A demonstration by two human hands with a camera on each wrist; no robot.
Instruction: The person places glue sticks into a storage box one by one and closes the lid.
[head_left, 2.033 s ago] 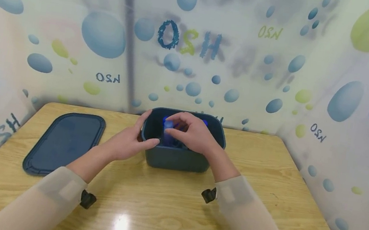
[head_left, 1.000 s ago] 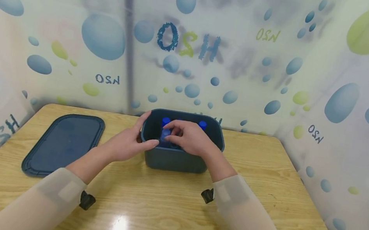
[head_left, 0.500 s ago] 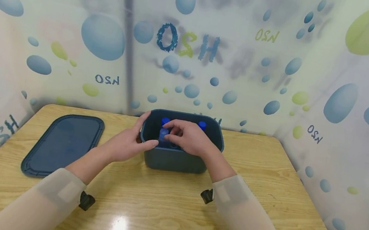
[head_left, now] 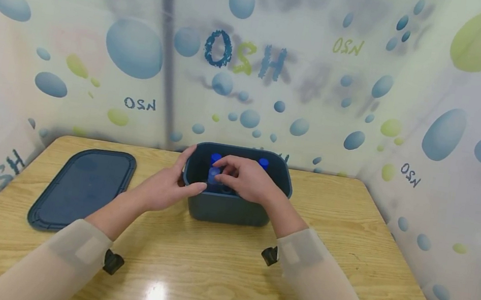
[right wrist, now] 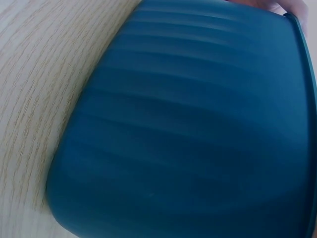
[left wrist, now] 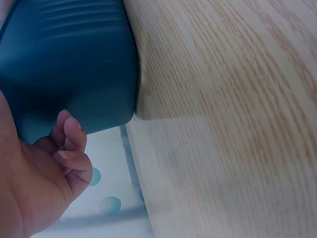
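A dark blue storage bin point(head_left: 229, 210) stands at the back of the table, with blue-capped bottles inside. My left hand point(head_left: 166, 188) grips its left end, the thumb on the front rim and the index finger along the back corner. The left wrist view has the other fingers of that hand point(left wrist: 44, 173) curled near the bin wall point(left wrist: 74, 64). My right hand point(head_left: 247, 179) reaches into the bin, its thumb and index finger pinching the cap of a blue bottle point(head_left: 213, 175) at the front left. The right wrist view shows mostly the bin's ribbed side point(right wrist: 188, 114); my right hand is hidden there.
A dark blue lid point(head_left: 85, 187) lies flat on the left of the wooden table point(head_left: 213, 274). Two more blue caps, a back-left cap point(head_left: 216, 158) and a back-right cap point(head_left: 264, 163), show inside the bin. Printed fabric walls point(head_left: 248, 94) enclose the table's back and sides.
My right hand has lowered the bottle into the bin's front left, then shifted it slightly left. My left hand has stayed on the bin. Little differs over the last half second.
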